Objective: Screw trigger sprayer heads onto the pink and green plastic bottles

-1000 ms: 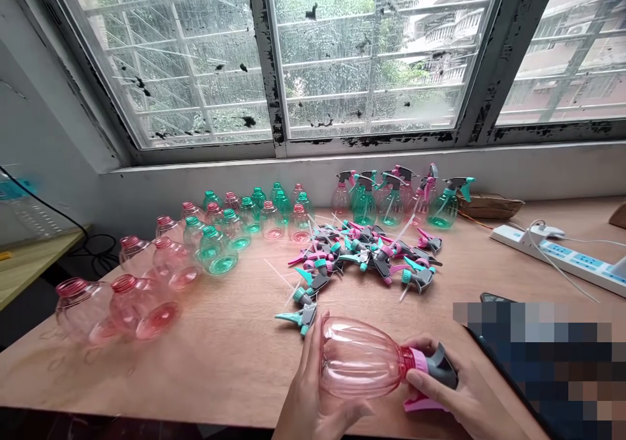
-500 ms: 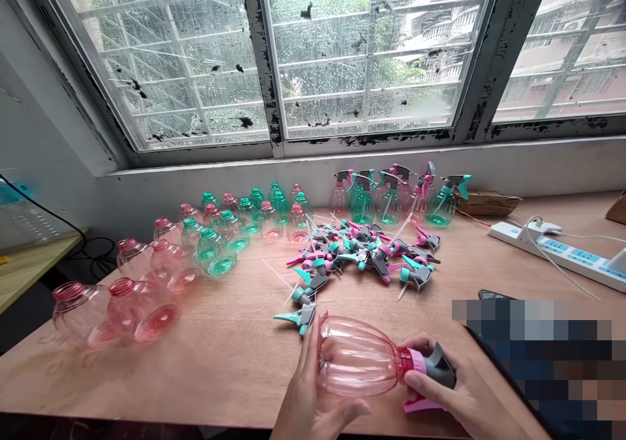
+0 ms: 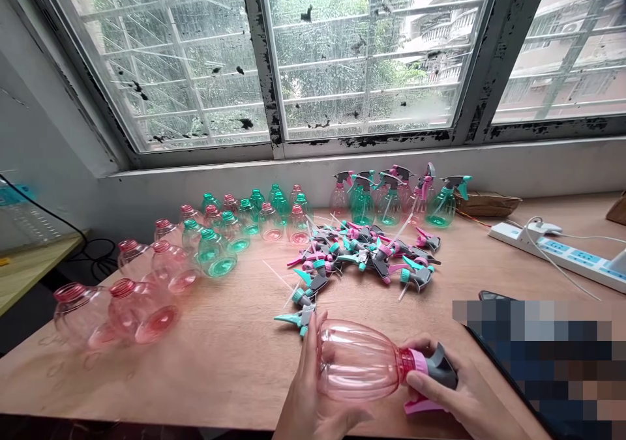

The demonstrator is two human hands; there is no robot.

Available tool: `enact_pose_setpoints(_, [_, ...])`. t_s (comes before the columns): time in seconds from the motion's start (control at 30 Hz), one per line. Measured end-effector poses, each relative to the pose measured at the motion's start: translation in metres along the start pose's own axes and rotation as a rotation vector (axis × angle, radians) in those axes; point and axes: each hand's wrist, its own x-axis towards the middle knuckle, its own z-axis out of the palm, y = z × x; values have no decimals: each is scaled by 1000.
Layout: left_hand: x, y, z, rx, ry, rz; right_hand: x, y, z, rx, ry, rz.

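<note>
A pink see-through bottle (image 3: 357, 362) lies on its side near the front edge of the wooden table (image 3: 235, 355). My left hand (image 3: 313, 394) wraps round its base end. My right hand (image 3: 454, 397) grips the pink and grey spray head (image 3: 433, 368) fitted at the bottle's neck. A teal spray head (image 3: 296, 317) lies just beyond my left fingers.
A heap of loose spray heads (image 3: 364, 254) sits mid-table. Open pink and teal bottles (image 3: 215, 231) stand left and back. Bottles with heads fitted (image 3: 391, 199) line the wall. A power strip (image 3: 557, 252) with cables lies right, a phone (image 3: 493, 296) near it.
Almost nothing differs. The view shifted slightly, and both hands keep the same hold on the bottle and its spray head.
</note>
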Motion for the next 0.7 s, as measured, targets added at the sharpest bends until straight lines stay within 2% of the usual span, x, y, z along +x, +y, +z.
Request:
enact_pose_setpoints(0.13, [1,0,-2,-25,-31,6,0,1,1,21,-5,-1])
enact_pose_setpoints(0.4, [2,6,0,29,5,-69,-1,-1,1,48,-15,50])
enact_pose_setpoints(0.7, [2,2,-4,1,-18,-39,0,-3,1,34,-21,44])
